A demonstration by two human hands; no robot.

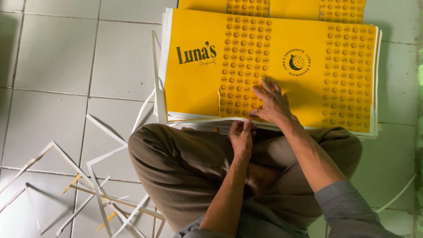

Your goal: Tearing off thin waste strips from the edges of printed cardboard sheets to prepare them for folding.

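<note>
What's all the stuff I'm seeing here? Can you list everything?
Printed sheets: one stack, too many to count, yellow with dark dot bands and white edges, on the floor before the knees.
Second stack: one, yellow, beyond the first at the top edge.
Offcut strips: many, white and a few yellow, scattered on the floor at lower left; one more white strip at lower right.
Floor tiles: many, pale grey, all around.
Trousers: olive brown, legs crossed.
Sleeves: grey.
Left hand: at the stack's near edge, fingers curled on it.
Right hand: flat on the top sheet.
</note>
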